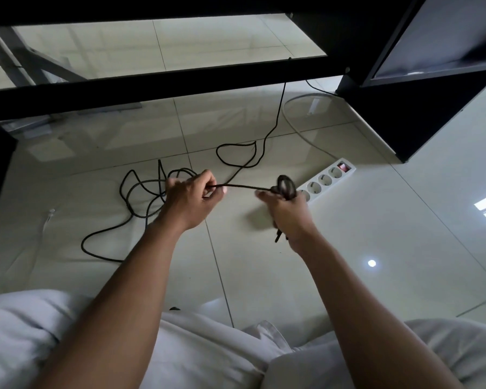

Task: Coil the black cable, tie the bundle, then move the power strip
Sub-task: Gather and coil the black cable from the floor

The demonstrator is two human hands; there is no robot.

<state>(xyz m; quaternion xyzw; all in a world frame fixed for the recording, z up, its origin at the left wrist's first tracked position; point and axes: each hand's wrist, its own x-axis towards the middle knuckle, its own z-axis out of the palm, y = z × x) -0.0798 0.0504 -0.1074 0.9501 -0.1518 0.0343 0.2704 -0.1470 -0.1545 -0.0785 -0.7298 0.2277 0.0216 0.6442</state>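
Observation:
A long black cable (129,189) lies in loose loops on the pale tiled floor and runs up toward the dark table bar. My right hand (288,211) grips a small coil of that cable (285,186), whose end hangs below the wrist. My left hand (191,197) pinches a taut stretch of the same cable about a hand's width to the left of the coil. A white power strip (327,178) with several sockets and a red switch lies on the floor just behind my right hand.
A black table frame (152,82) with a glass top spans the upper view. A black cabinet (421,108) stands at the upper right. A thin white cable (295,124) curves from the strip toward it. My light-clothed knees (68,332) fill the bottom.

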